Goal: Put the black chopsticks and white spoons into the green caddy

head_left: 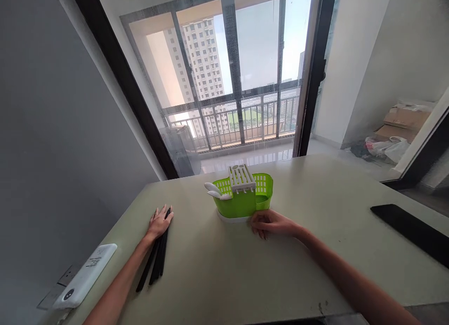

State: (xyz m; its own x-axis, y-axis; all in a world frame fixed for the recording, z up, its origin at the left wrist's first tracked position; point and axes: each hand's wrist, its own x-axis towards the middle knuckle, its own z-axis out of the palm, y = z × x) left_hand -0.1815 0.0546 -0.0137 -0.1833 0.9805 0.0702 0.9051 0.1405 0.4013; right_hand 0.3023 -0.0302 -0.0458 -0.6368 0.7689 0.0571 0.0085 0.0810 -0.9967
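On the left of the table my left hand (160, 221) lies flat with its fingers spread, over the upper ends of several black chopsticks (157, 261) that fan out toward me. A green cutlery basket (242, 204) with a white base stands upright near the middle. White spoons (213, 190) poke out of its left end, and a white slotted rack (242, 177) sits across its top. At the basket's lower right corner, my right hand (266, 222) rests with its fingers loosely curled down; I see nothing in them. It is against or just in front of the base.
A white power strip (87, 273) lies along the table's left edge by the wall. A long black flat object (410, 229) is at the right side. Behind the table (315, 198) stands a dark-framed glass door, with cardboard boxes (403, 121) and bags on the floor at right.
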